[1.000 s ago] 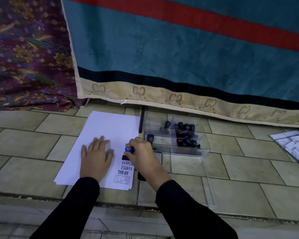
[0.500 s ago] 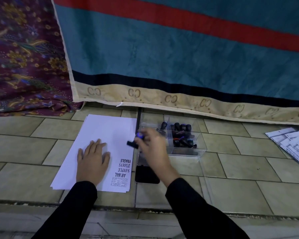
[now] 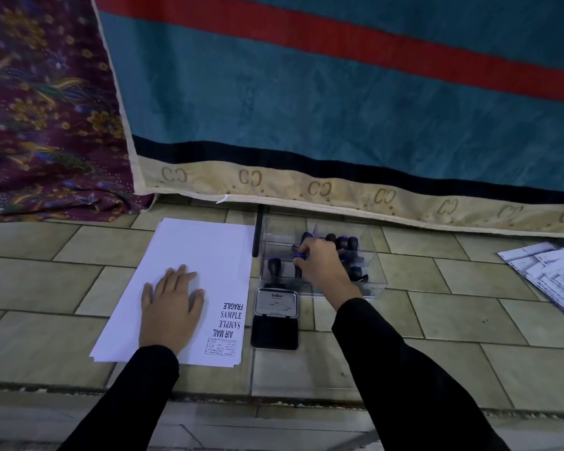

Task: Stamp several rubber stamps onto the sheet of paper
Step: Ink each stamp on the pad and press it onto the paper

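White paper (image 3: 192, 255) is lying under the flat left hand (image 3: 170, 307); the right hand (image 3: 319, 265) is seemingly pinching a stamp (image 3: 299, 256) in the clear box (image 3: 376, 281).

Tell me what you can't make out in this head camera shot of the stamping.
All in the head view:
Stamp in the right hand: fingers cover all but a blue band.
Stamps in the clear box: the hand hides some, so no count.
Boxed print on the sheet of paper: too small to read.
Printed sheets: cut off by the right edge.
Paper beneath the left hand: covered.
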`<state>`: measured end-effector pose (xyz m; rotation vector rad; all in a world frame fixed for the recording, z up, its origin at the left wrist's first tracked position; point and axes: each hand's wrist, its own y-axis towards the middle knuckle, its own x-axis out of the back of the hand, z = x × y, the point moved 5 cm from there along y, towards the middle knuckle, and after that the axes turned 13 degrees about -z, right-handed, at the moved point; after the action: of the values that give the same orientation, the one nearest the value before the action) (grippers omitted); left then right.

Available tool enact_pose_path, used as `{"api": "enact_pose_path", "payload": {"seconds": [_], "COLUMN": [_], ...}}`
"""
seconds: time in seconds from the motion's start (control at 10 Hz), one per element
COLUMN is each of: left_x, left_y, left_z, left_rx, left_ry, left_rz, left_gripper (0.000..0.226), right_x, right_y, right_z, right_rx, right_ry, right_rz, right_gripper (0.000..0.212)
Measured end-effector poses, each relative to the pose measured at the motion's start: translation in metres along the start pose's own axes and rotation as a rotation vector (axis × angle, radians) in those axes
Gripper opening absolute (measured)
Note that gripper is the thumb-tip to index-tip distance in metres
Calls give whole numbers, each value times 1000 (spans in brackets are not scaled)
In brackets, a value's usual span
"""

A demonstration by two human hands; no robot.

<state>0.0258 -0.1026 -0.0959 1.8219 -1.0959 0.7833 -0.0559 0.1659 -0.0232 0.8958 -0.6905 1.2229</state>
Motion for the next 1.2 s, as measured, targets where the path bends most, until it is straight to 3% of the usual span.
{"api": "enact_pose_path", "payload": {"seconds": [0.2, 0.4, 0.6, 1.0, 1.2], "left_x": [-1, -1, -1, 2, 8], "left_y": [0, 0, 1, 0, 3], "left_z": [1, 1, 1, -1, 3], "left_rx": [-5, -11, -12, -10, 37], "left_ry": [8, 16, 32, 5, -119], "left_rz": [-1, -9, -7, -11, -5], "left_gripper": [42, 42, 41, 40, 36], "right_x": [-9, 6, -3, -15, -17], "right_y": [2, 29, 44, 56, 58], "right_z": [10, 18, 23, 22, 22], "right_rx": [66, 67, 113, 86, 105], "right_ry": [-176, -158, -403, -432, -445], "right_rz": [151, -87, 87, 98, 84], "right_gripper": [13, 18, 23, 32, 36]}}
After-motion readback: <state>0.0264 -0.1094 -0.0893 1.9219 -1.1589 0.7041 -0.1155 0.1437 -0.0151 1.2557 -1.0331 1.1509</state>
